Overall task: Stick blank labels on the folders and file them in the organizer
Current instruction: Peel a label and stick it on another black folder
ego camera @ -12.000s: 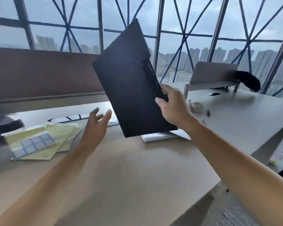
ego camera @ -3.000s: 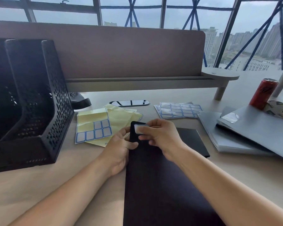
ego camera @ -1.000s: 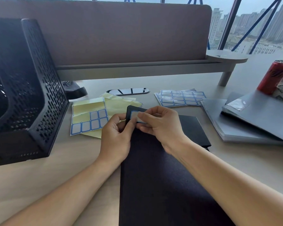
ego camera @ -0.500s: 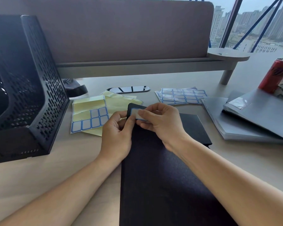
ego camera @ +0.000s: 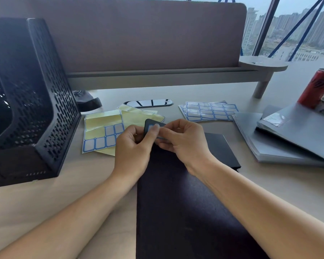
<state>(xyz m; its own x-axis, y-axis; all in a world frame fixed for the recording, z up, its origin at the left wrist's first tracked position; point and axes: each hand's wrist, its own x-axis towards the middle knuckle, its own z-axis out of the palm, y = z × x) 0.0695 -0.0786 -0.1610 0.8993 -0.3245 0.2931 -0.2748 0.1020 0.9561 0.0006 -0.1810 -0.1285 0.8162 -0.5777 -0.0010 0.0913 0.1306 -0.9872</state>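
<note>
The left hand [ego camera: 133, 148] is pinching the far corner of the black folder [ego camera: 176, 206], which is lying at the near edge of the worktop [ego camera: 60, 202]. The grip of the right hand [ego camera: 185, 144] is pinching a blank label [ego camera: 151, 127] onto that corner. Filing in the organizer [ego camera: 45, 101] is remaining to do.

Red can [ego camera: 315, 86] sits on the bench [ego camera: 45, 202] past the divider's [ego camera: 138, 34] right end. Glossy black oval [ego camera: 148, 103] lies just in front of the divider, with a dark cloth lump [ego camera: 87, 100] further left.

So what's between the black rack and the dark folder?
Yellow sheets holding a few blue-edged labels, flat on the desk, seen in the head view.
</note>
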